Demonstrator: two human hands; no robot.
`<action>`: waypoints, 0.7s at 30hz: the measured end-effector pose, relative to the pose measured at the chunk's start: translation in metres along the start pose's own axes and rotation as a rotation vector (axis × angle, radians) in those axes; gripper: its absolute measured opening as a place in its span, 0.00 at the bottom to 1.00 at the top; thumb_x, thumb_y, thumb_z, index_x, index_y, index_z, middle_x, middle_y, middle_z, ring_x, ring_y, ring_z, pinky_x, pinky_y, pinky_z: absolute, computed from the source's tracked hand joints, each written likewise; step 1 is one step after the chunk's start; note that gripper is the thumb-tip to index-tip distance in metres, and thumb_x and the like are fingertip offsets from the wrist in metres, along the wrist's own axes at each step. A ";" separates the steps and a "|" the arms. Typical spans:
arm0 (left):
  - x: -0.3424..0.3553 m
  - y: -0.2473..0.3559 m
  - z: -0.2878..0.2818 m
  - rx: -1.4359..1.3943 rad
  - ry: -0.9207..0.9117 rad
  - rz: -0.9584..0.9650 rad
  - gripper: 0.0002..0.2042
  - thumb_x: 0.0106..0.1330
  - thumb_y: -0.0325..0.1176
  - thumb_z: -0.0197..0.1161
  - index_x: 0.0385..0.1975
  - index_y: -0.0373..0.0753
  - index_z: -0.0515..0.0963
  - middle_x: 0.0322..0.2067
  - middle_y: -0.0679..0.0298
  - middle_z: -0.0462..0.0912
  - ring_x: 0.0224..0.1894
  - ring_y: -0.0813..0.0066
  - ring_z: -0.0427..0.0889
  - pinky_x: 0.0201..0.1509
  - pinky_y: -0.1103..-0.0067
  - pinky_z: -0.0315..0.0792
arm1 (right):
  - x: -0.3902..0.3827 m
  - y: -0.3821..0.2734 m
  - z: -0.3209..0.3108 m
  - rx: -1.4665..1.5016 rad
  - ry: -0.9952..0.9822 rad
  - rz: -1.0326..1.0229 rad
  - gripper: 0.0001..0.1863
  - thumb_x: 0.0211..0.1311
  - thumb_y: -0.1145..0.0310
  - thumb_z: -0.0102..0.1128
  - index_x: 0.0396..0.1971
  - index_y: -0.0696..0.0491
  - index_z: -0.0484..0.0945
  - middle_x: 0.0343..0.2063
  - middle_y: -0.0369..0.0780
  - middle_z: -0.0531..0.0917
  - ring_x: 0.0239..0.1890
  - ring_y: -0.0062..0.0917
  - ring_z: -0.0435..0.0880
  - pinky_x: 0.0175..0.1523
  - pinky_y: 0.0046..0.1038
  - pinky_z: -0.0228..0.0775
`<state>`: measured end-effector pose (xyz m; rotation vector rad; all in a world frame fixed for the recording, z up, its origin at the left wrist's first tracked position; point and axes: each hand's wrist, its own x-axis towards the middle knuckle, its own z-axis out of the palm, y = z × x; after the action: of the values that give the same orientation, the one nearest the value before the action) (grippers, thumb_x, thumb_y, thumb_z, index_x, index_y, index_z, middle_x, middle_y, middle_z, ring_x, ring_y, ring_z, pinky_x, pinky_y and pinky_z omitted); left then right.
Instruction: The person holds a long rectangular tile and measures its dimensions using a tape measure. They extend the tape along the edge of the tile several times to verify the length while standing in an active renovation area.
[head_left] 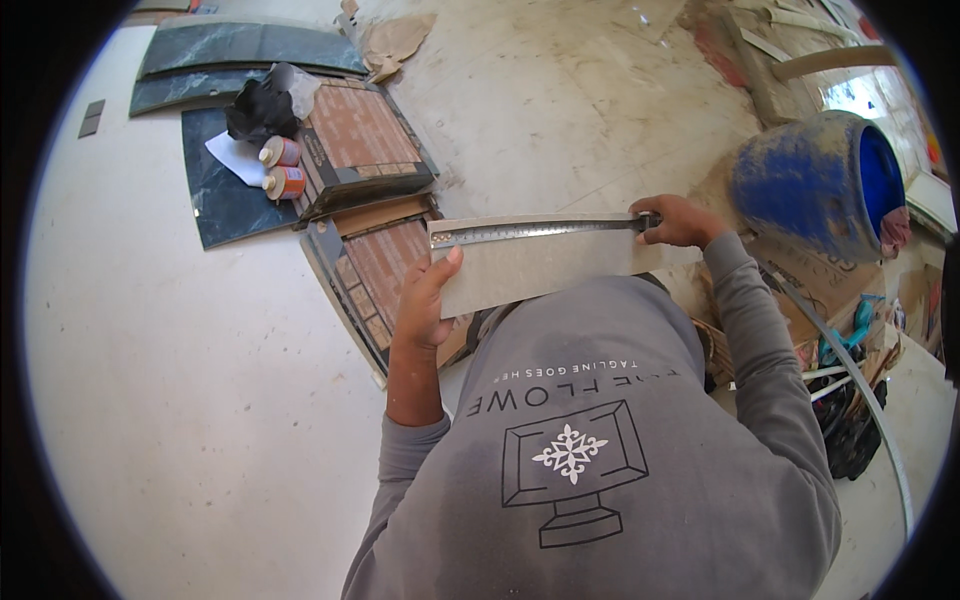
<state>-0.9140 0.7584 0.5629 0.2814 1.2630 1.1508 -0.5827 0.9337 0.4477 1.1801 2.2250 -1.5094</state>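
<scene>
A pale grey tile strip (540, 270) is held across in front of my body, its long side running left to right. My left hand (425, 300) grips its left end, thumb on the face just under the riveted end of a silver tape measure (545, 230). The marked blade lies along the far edge of the strip. At the right end, my right hand (683, 221) is closed around the dark end of the tape measure, fingers at the strip's corner. Some of the fingers of both hands are hidden.
Tile boxes (365, 125) stand to the left, with dark marbled tiles (235, 50), a black plastic bag (262, 110) and two small bottles (284, 183) beside or on them. A blue barrel (800, 185) lies at the right, near a long metal strip (850, 365) and clutter.
</scene>
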 end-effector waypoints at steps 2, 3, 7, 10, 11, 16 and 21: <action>0.005 -0.002 0.008 -0.033 -0.035 0.002 0.18 0.66 0.35 0.57 0.51 0.29 0.70 0.45 0.56 0.79 0.45 0.71 0.80 0.49 0.77 0.74 | -0.014 0.005 0.003 -0.013 0.037 0.031 0.27 0.45 0.61 0.68 0.47 0.56 0.77 0.39 0.49 0.81 0.42 0.40 0.79 0.49 0.33 0.69; 0.007 -0.003 0.011 -0.048 -0.053 0.002 0.19 0.66 0.35 0.57 0.51 0.29 0.70 0.45 0.56 0.79 0.46 0.71 0.80 0.50 0.76 0.74 | -0.019 0.009 0.005 0.000 0.049 0.031 0.28 0.45 0.60 0.68 0.47 0.57 0.77 0.39 0.49 0.81 0.43 0.40 0.79 0.49 0.33 0.69; 0.019 -0.011 0.017 -0.022 -0.095 -0.043 0.19 0.66 0.34 0.57 0.52 0.28 0.69 0.47 0.55 0.78 0.48 0.70 0.79 0.53 0.76 0.72 | -0.045 0.025 0.009 0.044 0.084 0.082 0.29 0.45 0.59 0.68 0.49 0.57 0.76 0.43 0.50 0.80 0.46 0.41 0.78 0.51 0.34 0.68; 0.026 -0.018 0.024 -0.031 -0.154 -0.078 0.20 0.65 0.32 0.56 0.54 0.28 0.67 0.48 0.54 0.77 0.50 0.68 0.78 0.54 0.75 0.72 | -0.062 0.035 0.014 0.053 0.104 0.126 0.30 0.45 0.59 0.68 0.50 0.57 0.76 0.46 0.50 0.79 0.50 0.42 0.77 0.54 0.34 0.67; 0.028 -0.021 0.026 -0.037 -0.170 -0.081 0.20 0.65 0.31 0.56 0.55 0.28 0.67 0.49 0.54 0.77 0.51 0.67 0.77 0.54 0.74 0.71 | -0.068 0.039 0.016 0.053 0.112 0.137 0.30 0.46 0.59 0.68 0.50 0.57 0.76 0.47 0.50 0.79 0.51 0.43 0.76 0.55 0.34 0.66; 0.027 -0.027 0.050 -0.084 -0.237 -0.089 0.23 0.63 0.30 0.53 0.57 0.27 0.64 0.51 0.52 0.74 0.53 0.64 0.76 0.56 0.71 0.70 | -0.097 0.049 0.025 0.100 0.166 0.225 0.31 0.46 0.59 0.68 0.52 0.57 0.75 0.50 0.50 0.78 0.54 0.43 0.74 0.58 0.34 0.65; 0.029 -0.033 0.063 -0.082 -0.255 -0.077 0.23 0.64 0.33 0.53 0.57 0.27 0.64 0.51 0.53 0.74 0.52 0.64 0.76 0.55 0.72 0.71 | -0.113 0.061 0.036 0.143 0.215 0.254 0.32 0.46 0.59 0.68 0.52 0.57 0.74 0.50 0.49 0.78 0.54 0.42 0.75 0.58 0.34 0.65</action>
<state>-0.8469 0.7917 0.5436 0.3053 0.9923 1.0622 -0.4740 0.8562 0.4533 1.6694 2.0197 -1.5193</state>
